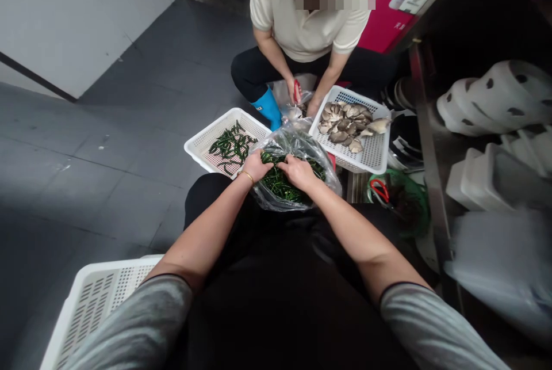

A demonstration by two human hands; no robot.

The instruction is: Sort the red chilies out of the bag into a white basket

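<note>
A clear plastic bag (331,181) filled with long, thin green peppers (282,189) stands open in front of my lap. My left hand (257,167) is at the bag's left side, its fingers closed on a green pepper. Across from it, my right hand (298,172) reaches over the peppers with thumb and fingers pinched on a green pepper. The two hands are close together, and the fingertips are partly hidden. Just left of the bag, a white perforated basket (195,147) holds more green peppers (230,145).
Opposite me sits a person (302,30) holding red-handled scissors (296,92). A white basket (379,154) of oyster mushrooms (345,122) is at the right. Red-handled scissors (379,190) lie in a green basket (416,209). White containers (478,177) fill the right shelf; another basket (81,283) is lower left.
</note>
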